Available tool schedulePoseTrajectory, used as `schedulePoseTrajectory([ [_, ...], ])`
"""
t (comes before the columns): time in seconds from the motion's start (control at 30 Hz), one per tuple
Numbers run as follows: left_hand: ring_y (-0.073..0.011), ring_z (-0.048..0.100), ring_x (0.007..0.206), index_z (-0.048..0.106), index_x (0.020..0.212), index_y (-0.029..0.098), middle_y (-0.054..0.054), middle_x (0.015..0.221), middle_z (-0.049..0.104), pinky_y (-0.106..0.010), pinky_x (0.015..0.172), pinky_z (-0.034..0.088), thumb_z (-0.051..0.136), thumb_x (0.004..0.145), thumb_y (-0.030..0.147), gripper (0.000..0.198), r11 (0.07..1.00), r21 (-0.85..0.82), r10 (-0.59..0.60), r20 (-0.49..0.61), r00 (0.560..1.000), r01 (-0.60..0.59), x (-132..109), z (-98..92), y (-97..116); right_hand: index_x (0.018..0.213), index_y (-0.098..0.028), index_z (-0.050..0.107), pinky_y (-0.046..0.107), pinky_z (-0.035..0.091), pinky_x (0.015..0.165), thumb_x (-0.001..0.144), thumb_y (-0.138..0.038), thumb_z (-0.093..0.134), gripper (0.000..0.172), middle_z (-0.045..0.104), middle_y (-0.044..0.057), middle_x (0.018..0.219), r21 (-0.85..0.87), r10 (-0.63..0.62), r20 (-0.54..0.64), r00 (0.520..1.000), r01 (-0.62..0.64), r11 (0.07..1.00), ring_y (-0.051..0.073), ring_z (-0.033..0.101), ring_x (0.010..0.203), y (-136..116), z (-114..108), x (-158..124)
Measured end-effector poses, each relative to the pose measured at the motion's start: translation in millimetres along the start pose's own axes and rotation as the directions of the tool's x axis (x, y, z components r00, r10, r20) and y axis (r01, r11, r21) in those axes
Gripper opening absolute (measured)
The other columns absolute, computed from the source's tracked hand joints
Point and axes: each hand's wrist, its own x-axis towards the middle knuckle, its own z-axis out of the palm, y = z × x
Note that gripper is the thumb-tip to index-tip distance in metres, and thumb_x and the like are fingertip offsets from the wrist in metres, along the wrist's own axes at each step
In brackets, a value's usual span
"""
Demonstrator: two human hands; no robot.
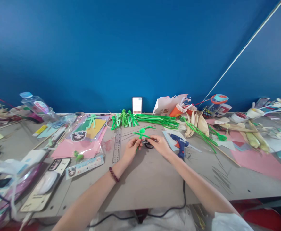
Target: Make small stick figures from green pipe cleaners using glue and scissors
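Note:
Between my two hands is a small green pipe-cleaner figure (142, 131) with a round coiled head and thin arms stretched to the sides. My left hand (131, 149) pinches its lower part, the fingers closed. My right hand (160, 145) is closed at the figure's right side, its fingertips on the green stem. Under the right fingers, dark-handled scissors (149, 145) lie partly hidden. Behind the hands stand several finished-looking green pipe-cleaner figures (124, 118), beside a bundle of green pipe cleaners (157, 120).
A blue hot-glue gun (181, 144) lies right of my hands, its black cord (184, 189) trailing to the front edge. On the left are a clear ruler (117, 146), pink paper (65, 148), a phone (44, 186) and a bottle (38, 106). Paper cups (177, 110) stand at the back.

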Motion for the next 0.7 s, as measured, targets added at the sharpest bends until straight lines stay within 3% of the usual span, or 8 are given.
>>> schedulePoseTrajectory([
  [0.23, -0.0084, 0.049, 0.053, 0.053, 0.075, 0.017, 0.0, 0.066, 0.057, -0.021, 0.053, 0.038, 0.058, 0.078, 0.045, 0.029, 0.993, -0.007, 0.119, -0.143, 0.983, -0.121, 1, 2.1, -1, 0.09, -0.019, 0.068, 0.027, 0.047, 0.072, 0.081, -0.026, 0.054, 0.019, 0.071, 0.005, 0.091, -0.391, -0.063, 0.051, 0.997, 0.078, 0.917, 0.018, 0.063, 0.08, -13, -11, 3],
  [0.4, -0.0065, 0.032, 0.044, 0.051, 0.072, 0.018, 0.006, 0.056, 0.038, -0.02, 0.041, 0.025, 0.055, 0.081, 0.046, 0.029, 0.991, 0.054, 0.131, -0.248, 0.96, -0.121, 6, -7.7, -4, 0.098, -0.019, 0.066, 0.027, 0.044, 0.084, 0.083, -0.019, 0.051, 0.022, 0.068, 0.007, 0.103, -0.612, -0.127, 0.087, 0.988, 0.153, 0.776, 0.02, 0.061, 0.096, 0, -10, 26],
  [0.57, -0.0075, 0.032, 0.046, 0.056, 0.074, 0.017, 0.005, 0.055, 0.039, -0.02, 0.042, 0.024, 0.055, 0.08, 0.046, 0.03, 0.989, 0.118, 0.112, -0.212, 0.971, -0.089, 8, -12.6, -2, 0.113, -0.018, 0.06, 0.026, 0.039, 0.09, 0.086, -0.012, 0.042, 0.032, 0.061, 0.008, 0.116, -0.743, -0.112, 0.122, 0.986, 0.165, 0.648, 0.018, 0.054, 0.107, 11, -18, 64],
  [0.7, -0.0073, 0.037, 0.047, 0.055, 0.072, 0.017, 0.003, 0.061, 0.047, -0.02, 0.042, 0.026, 0.06, 0.075, 0.046, 0.03, 0.998, 0.043, 0.058, -0.157, 0.986, -0.052, 6, -9.0, 2, 0.114, -0.02, 0.06, 0.026, 0.041, 0.083, 0.088, -0.017, 0.044, 0.03, 0.061, 0.009, 0.11, -0.815, -0.033, 0.112, 0.993, 0.11, 0.569, 0.02, 0.056, 0.1, 15, -19, 77],
])
